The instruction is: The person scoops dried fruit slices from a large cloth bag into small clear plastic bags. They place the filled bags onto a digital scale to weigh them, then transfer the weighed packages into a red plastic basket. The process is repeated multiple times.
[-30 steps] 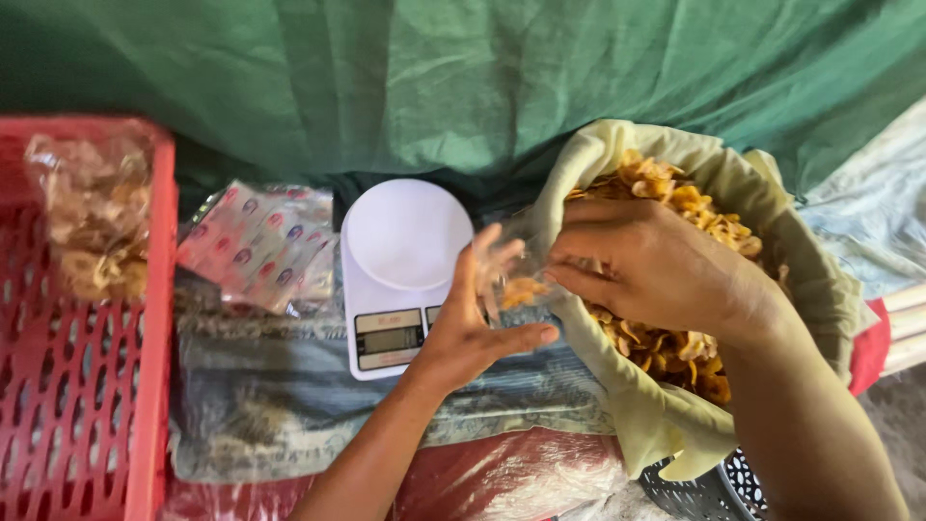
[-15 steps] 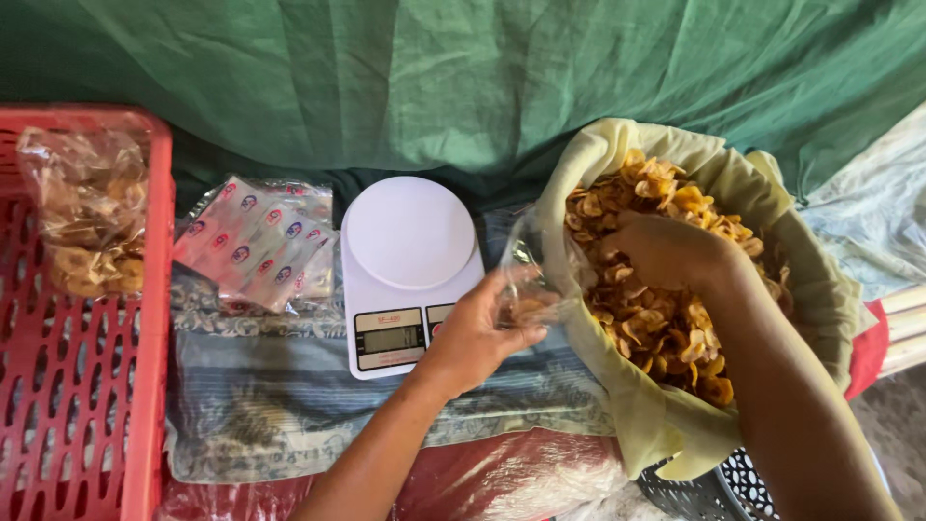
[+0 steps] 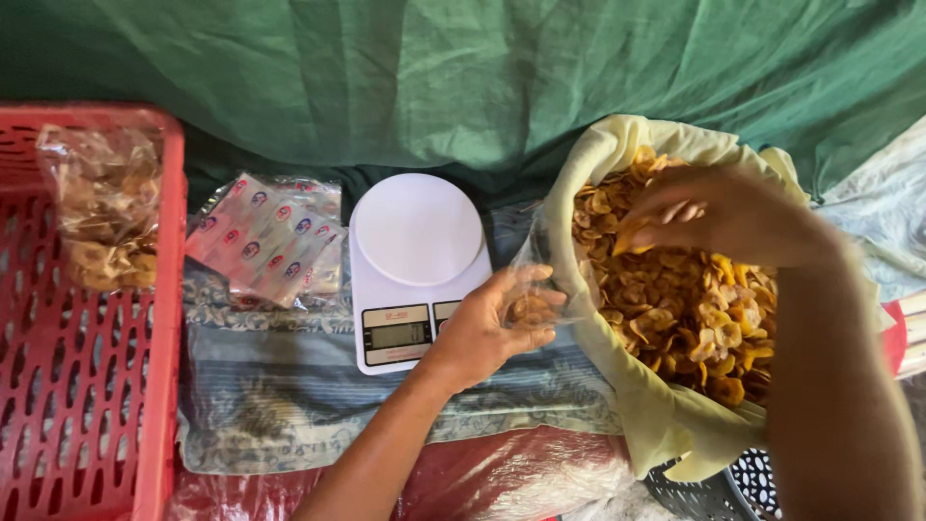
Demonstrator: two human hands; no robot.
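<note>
From the head view, the left hand (image 3: 492, 328) is clamped on a small clear plastic bag (image 3: 532, 289), fingers curled round its mouth and holding it open just beside the rim of the big cloth-lined sack (image 3: 617, 318); a few chips already lie in the bottom of the bag, so filling has begun but, by my judgement, is far from done; the bag looks mostly empty. The right hand (image 3: 704, 214) hovers over the heap of fried chips (image 3: 694, 309) with its fingers drawn together on a small pinch of them, blurred by motion; whether it grips many or few I cannot tell.

The white kitchen scale (image 3: 413, 265) sits bare on the patterned blue-grey cloth (image 3: 280, 386), near its back edge, nothing on its round smooth platter; weighing has not yet been done for this bag. To the left, at the cloth's back left corner, lies a stack of flat glossy printed sachets (image 3: 270, 236); further left a red plastic lattice crate (image 3: 87, 405) holds one filled, crinkled clear packet of chips (image 3: 101, 217) against its far wall.

The chips are thin, curled, golden-orange discs, dry and brittle-looking; the sack lining is soft pale-yellow fabric, folded over the rim; a green tarpaulin (image 3: 463, 77) hangs creased behind.
</note>
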